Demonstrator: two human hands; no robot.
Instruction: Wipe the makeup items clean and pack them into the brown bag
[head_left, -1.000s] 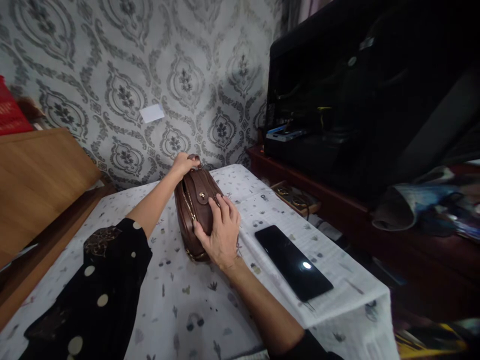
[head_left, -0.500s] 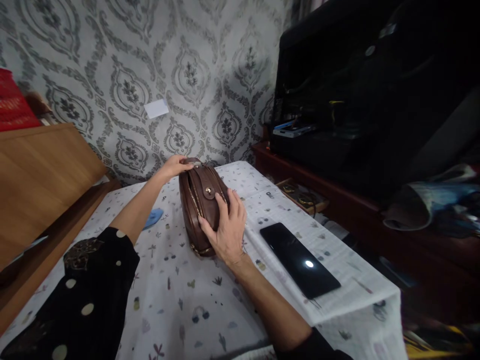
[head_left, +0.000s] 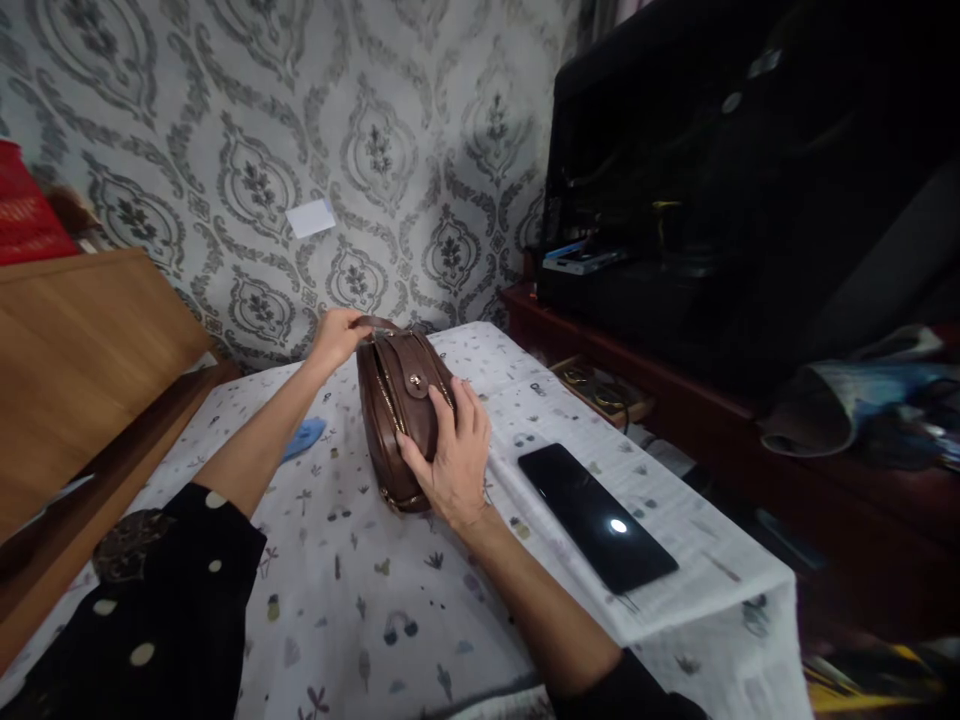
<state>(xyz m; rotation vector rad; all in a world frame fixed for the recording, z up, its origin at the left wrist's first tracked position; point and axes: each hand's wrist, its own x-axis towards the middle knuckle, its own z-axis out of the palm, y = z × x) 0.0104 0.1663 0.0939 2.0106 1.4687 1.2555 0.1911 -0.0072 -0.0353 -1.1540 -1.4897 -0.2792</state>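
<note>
A brown leather handbag [head_left: 390, 430] with gold zips and a turn-lock flap lies on the patterned white cloth [head_left: 360, 620]. At its far end my left hand [head_left: 335, 340] pinches the bag's strap [head_left: 379, 322], which is lifted slightly off the leather. Across the near right part of the bag rests my right hand [head_left: 454, 455], its thumb and fingers spread over the top and side, gripping it. The left fingertips are partly hidden behind the strap.
To the right lies a black smartphone [head_left: 596, 518]. A small blue item [head_left: 304, 438] sits left of the bag, partly behind my left forearm. A wooden headboard [head_left: 97, 370] stands at left, a large black television [head_left: 712, 180] at right. Patterned wallpaper [head_left: 382, 150] is behind.
My left hand has moved a little left and away from the bag's top, drawing the strap up and leftward. My right hand and the bag have stayed in place.
</note>
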